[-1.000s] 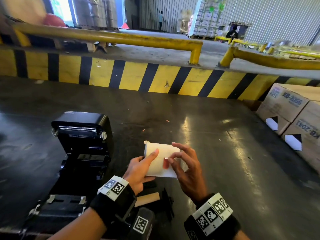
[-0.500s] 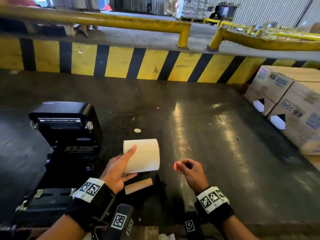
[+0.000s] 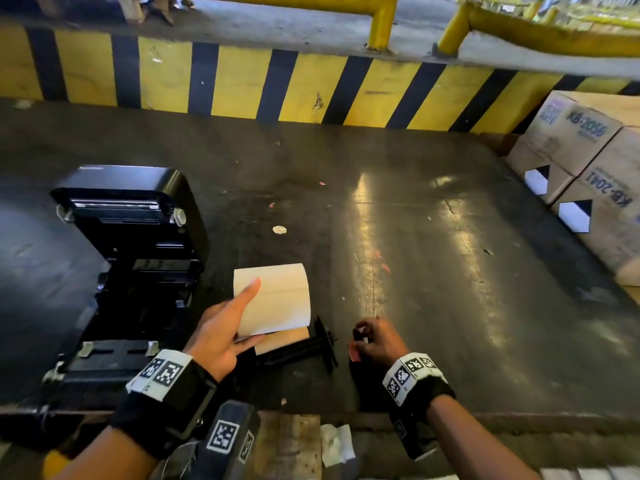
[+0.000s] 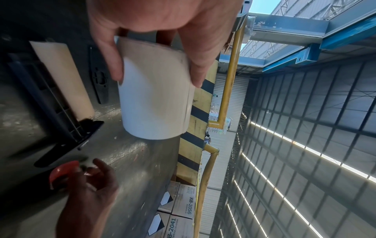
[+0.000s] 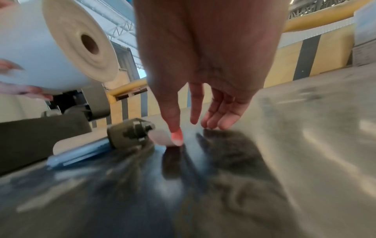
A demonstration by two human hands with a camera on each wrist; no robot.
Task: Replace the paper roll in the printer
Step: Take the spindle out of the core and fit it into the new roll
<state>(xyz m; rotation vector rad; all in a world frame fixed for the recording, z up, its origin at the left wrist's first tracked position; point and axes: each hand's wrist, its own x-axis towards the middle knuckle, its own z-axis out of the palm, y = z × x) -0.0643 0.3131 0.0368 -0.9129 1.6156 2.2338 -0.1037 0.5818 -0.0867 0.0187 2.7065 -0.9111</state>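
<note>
Dark, scuffed metal-looking floor (image 3: 433, 306) with a shine down the middle, backed by a yellow-and-black striped curb (image 3: 311, 88) and yellow pipe railing (image 3: 519, 26), in what looks like a warehouse with a corrugated wall. Cardboard boxes (image 3: 588, 161) on the right read "KB-2056" and "KB-2041", each with a black-and-white diamond mark. The black printer (image 3: 131, 258) sits at left with its lid tipped open. The left hand (image 3: 221, 327) grasps the white paper roll (image 3: 277, 299) just right of the printer, thumb on top, fingers underneath; its long axis runs left to right, and the hollow core end faces the right hand. Below it lies a black spindle (image 3: 304, 348) with a bare brown core (image 3: 280, 341). The right hand (image 3: 377, 341) is low by the floor, fingers loose, with a small red scrap (image 4: 61, 172) right at it; can't tell if it's actually pinched.
</note>
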